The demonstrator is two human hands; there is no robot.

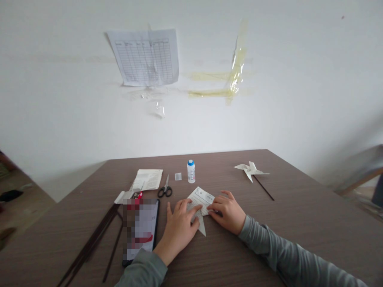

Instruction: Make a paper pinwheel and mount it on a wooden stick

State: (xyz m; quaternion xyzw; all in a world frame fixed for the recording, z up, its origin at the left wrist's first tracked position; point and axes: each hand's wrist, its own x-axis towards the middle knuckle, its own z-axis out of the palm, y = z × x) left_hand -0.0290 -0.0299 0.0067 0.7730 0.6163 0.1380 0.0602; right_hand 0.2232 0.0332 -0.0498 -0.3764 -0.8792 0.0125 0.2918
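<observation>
My left hand point(179, 225) and my right hand point(227, 211) both press down on a folded piece of printed paper point(201, 198) that lies flat on the brown wooden table point(299, 215). The paper is folded into a pointed shape, with one corner sticking out below between my hands. The fingertips of both hands rest on its folds. A finished paper pinwheel point(250, 170) on a dark stick lies to the far right of my hands.
Black-handled scissors point(165, 190), a small white glue bottle with a blue cap point(190, 171) and a small clear cap point(178, 176) lie beyond my hands. A phone or tablet point(140, 231), several dark sticks point(92, 243) and loose printed sheets point(148, 179) lie to the left. A chart point(146, 57) hangs on the wall.
</observation>
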